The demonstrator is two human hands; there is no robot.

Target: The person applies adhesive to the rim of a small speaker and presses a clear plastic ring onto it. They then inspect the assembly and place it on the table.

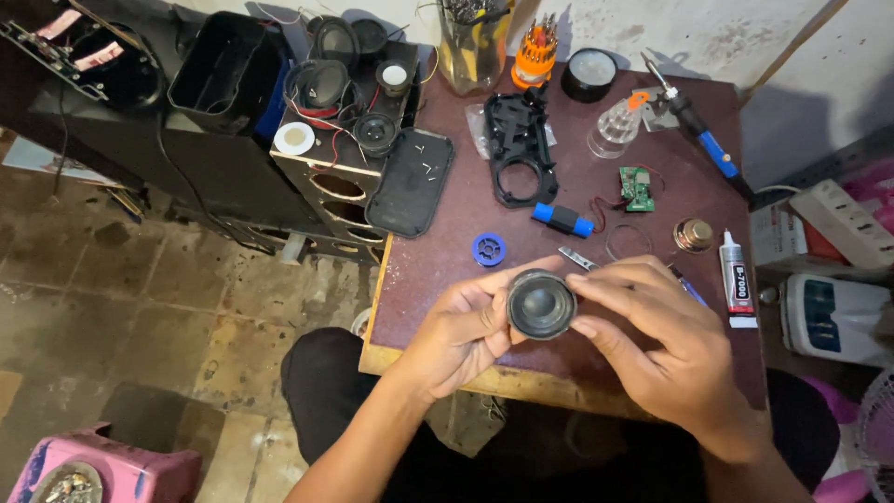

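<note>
1. Your left hand (456,331) cradles a small round speaker (540,305) from the left. Its grip is closed on the black rim, thumb over the top and fingers behind.
2. Your right hand (661,345) meets it from the other side. Its grip pinches the rim, with the index finger along the top edge and the thumb at the lower right.
3. The speaker is held in the air above the near edge of the bench (447,270), cone facing up towards you. It touches nothing but your fingers.
4. This looks like a checking step: you seem to be turning the speaker over between both hands and feeling round its rim, with no tool on it.
5. On the bench just beyond your hands lie a blue spool (489,250) and a thin metal strip (579,259). A glue tube (736,279) lies to the right. A green board (637,188) with wires and a black frame (521,149) sit further back, and a soldering iron (708,140) is at the far right.
6. Any next move calls for one hand to keep the rim steady while the other comes free. Keep your fingertips off the soft cone, which would probably dent easily.
7. I cannot see the speaker's back or terminals from here.
</note>
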